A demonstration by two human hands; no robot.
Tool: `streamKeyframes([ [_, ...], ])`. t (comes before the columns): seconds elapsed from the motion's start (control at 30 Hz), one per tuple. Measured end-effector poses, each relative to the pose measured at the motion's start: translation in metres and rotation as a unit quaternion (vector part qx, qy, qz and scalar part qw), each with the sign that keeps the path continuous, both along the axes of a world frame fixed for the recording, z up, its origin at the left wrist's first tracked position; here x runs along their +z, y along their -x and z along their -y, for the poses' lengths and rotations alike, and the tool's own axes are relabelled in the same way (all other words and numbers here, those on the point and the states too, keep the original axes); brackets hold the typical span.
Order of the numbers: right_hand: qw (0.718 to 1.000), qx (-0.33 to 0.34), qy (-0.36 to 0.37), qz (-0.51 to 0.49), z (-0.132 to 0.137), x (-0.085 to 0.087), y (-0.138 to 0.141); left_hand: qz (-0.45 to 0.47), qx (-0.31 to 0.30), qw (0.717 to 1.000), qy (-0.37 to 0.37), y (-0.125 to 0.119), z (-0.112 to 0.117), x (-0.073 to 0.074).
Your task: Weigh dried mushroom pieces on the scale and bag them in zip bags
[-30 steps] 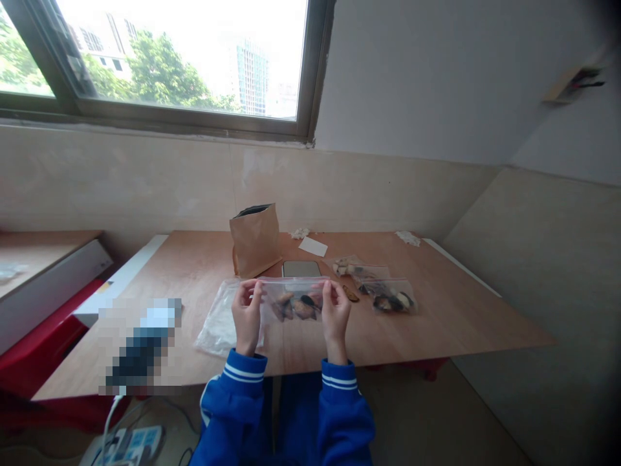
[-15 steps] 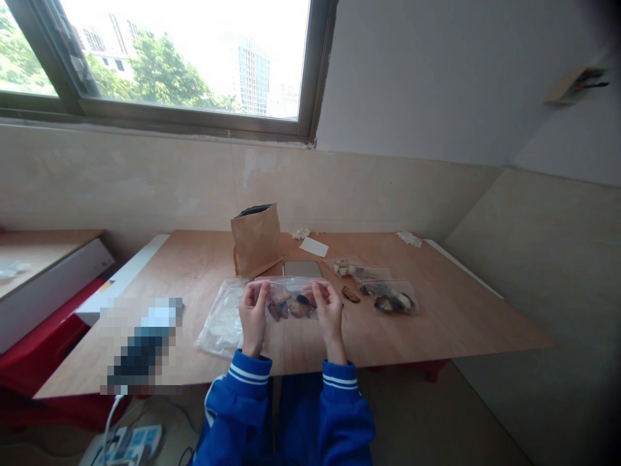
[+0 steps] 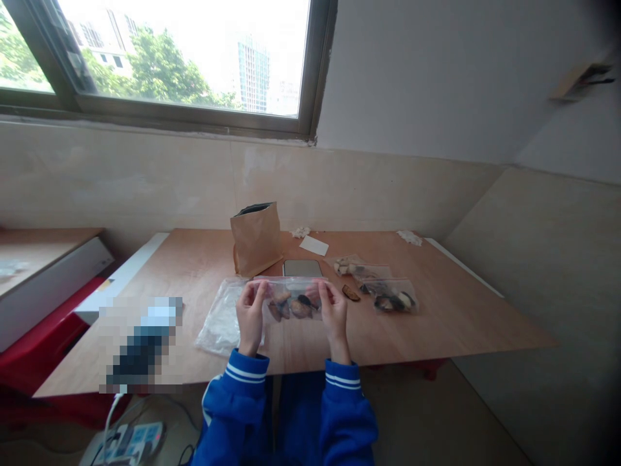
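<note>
Fingers (image 3: 252, 294) of the left hand (image 3: 250, 318) and right hand (image 3: 334, 318) clamp a clear zip bag (image 3: 291, 299) of dark chunks (image 3: 301, 309).

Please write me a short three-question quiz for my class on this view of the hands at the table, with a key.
1. True or false: the left hand and the right hand both hold the clear zip bag of brown pieces.
2. Which lies just beyond that bag on the plywood table? A) a hammer B) a smartphone C) a plate
3. Which hand is nearer the crumpled clear plastic bag?

Key: 1 true; 2 B; 3 left hand.
</note>
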State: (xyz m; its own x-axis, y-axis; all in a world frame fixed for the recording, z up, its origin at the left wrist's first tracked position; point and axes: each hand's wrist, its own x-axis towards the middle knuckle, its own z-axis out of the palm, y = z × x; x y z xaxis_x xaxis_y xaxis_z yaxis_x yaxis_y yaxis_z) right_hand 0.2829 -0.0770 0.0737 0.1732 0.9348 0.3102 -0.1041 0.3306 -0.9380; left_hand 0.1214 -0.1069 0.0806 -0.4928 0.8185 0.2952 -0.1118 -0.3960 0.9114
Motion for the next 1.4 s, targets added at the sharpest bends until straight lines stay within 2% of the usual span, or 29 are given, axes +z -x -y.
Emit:
streamKeyframes([
  [0.2, 1.0, -0.02, 0.014, -0.011, 0.0015, 0.0002, 0.0019, -0.01, -0.004, 1.0, 0.005, 0.0008, 0.0009, 0.0011],
  [0.43, 0.998, -0.066, -0.006, -0.003, 0.0041, 0.0022, 0.005, -0.041, 0.007, 0.999, 0.011, 0.0012, 0.0022, 0.0016],
  [0.67, 0.997, -0.073, -0.007, 0.002, 0.0045, 0.005, 0.007, -0.042, 0.027, 0.999, 0.011, -0.0007, 0.002, 0.0005],
  [0.87, 0.998, -0.059, -0.006, 0.005, 0.0035, 0.006, 0.0065, -0.043, -0.039, 0.998, 0.011, -0.0034, 0.0026, 0.0012],
  [1.13, 1.0, 0.025, -0.007, 0.008, 0.0017, 0.0018, 0.0073, -0.021, -0.02, 0.999, 0.016, -0.0038, 0.0017, -0.0043],
  [1.4, 1.0, 0.001, -0.004, 0.03, 0.001, -0.0016, 0.0039, -0.047, -0.018, 0.998, 0.025, -0.0016, 0.0016, -0.0004],
])
